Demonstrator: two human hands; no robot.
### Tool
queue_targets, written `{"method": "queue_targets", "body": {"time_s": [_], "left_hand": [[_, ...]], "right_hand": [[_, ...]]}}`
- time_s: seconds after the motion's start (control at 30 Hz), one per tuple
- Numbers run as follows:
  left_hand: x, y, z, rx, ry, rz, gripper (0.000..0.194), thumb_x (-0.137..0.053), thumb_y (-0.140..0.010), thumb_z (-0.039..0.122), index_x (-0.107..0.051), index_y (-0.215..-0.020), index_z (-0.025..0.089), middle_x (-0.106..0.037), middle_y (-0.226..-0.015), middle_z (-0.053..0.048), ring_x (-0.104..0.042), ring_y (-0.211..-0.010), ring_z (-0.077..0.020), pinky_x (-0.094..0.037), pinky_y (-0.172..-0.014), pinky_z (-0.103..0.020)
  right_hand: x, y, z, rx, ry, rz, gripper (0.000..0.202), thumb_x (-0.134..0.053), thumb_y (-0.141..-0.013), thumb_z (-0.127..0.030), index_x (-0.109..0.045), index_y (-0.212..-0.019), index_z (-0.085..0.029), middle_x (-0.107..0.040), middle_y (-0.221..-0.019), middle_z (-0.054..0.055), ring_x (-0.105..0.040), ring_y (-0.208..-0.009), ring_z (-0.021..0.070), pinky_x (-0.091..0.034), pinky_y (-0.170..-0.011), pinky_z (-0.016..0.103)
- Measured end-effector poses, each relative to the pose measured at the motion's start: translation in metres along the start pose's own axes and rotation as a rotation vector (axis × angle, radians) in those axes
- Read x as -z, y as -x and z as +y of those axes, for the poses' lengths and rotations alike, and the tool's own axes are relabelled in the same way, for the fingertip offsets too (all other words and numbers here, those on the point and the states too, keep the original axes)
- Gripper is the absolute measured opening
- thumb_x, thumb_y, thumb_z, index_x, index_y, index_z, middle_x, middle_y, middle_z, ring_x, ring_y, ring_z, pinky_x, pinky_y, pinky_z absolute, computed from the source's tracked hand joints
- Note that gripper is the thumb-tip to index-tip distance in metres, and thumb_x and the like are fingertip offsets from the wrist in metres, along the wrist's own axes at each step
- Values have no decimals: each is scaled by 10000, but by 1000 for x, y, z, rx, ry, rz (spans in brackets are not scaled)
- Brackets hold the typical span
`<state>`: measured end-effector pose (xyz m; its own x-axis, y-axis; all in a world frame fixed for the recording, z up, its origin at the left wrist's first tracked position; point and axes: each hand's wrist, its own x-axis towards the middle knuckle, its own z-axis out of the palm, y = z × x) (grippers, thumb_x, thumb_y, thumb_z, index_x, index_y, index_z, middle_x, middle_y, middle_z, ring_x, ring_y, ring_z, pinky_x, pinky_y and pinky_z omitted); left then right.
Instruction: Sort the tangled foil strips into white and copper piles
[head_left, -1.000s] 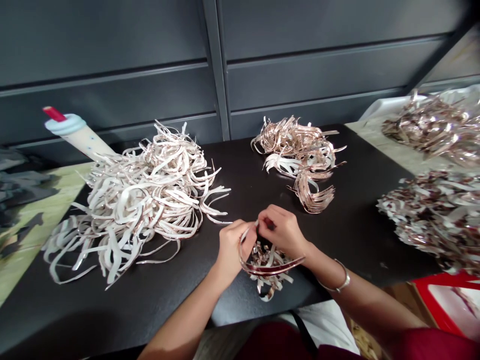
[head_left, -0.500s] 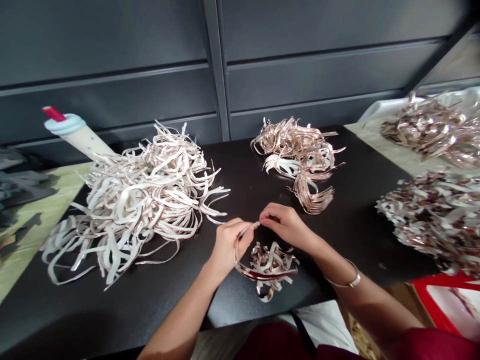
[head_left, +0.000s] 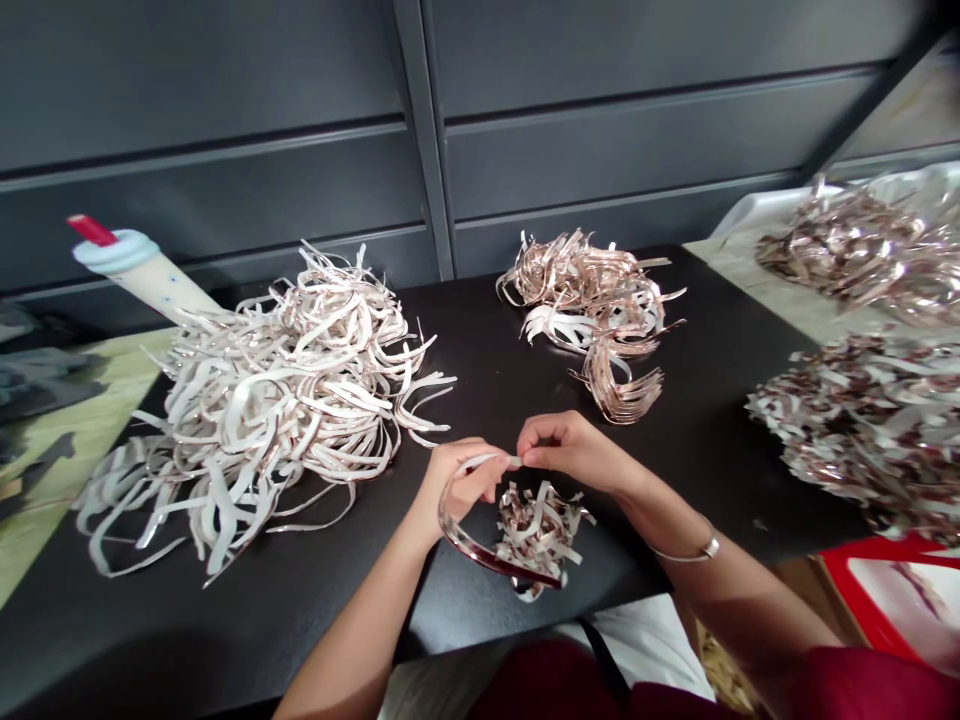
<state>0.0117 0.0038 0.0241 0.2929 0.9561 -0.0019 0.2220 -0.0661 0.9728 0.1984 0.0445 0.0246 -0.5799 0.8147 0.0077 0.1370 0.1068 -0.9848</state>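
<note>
My left hand (head_left: 466, 478) pinches a shiny white-and-copper strip (head_left: 480, 553) near one end. The rest of that strip curves down in an arc below my hand. The fingertips of my right hand (head_left: 564, 445) close on the strip's short end, close beside the left fingertips. Beneath both hands lies a small heap of short curled strip pieces (head_left: 541, 525) on the black table (head_left: 480, 375). A large tangle of long white strips (head_left: 277, 400) spreads to the left. Farther back on the right sits a bundle of copper strips (head_left: 589, 285).
A cup-shaped object with a red top (head_left: 150, 270) leans at the back left. Heaps of metallic strips (head_left: 862, 250) and short cut pieces (head_left: 870, 430) lie at the right. A grey panelled wall (head_left: 285, 180) closes off the back. A red-and-white box (head_left: 892, 600) stands lower right.
The hanging strip has swung left and lower, its arc now wider around my left hand. Both hands stay together at nearly the same spot. The view has shifted slightly.
</note>
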Motion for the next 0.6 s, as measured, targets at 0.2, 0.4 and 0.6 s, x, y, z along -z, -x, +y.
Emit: {"method": "queue_targets", "body": {"time_s": [0.2,0.4,0.6], "left_hand": [[-7,-4,-7,275,438,-45,351,-688,-676,454,-646,-629,109,-466,-395,34,-356,-327,-53,-212,-360,-197],[-11,-3,-10,196,298,33,408,-617,-752,509,-545,-600,137,-481,-449,39,-392,-392,-53,-279,-414,-187],[-4,-1,-3,78,10,-53,342,-604,-791,419,-544,-587,151,-525,-483,27,-468,-452,-85,-347,-465,-201]], "right_hand": [[-4,-1,9,-18,-317,-55,223,-736,-678,-321,-643,-645,-121,-578,-612,-10,-465,-543,80,-351,-522,206],[-11,-3,11,78,-203,40,225,-729,-708,-338,-666,-644,-132,-605,-659,12,-534,-607,109,-400,-584,229],[-12,-4,14,70,-201,10,200,-716,-724,-313,-664,-653,-133,-592,-664,5,-518,-601,102,-391,-573,222]]}}
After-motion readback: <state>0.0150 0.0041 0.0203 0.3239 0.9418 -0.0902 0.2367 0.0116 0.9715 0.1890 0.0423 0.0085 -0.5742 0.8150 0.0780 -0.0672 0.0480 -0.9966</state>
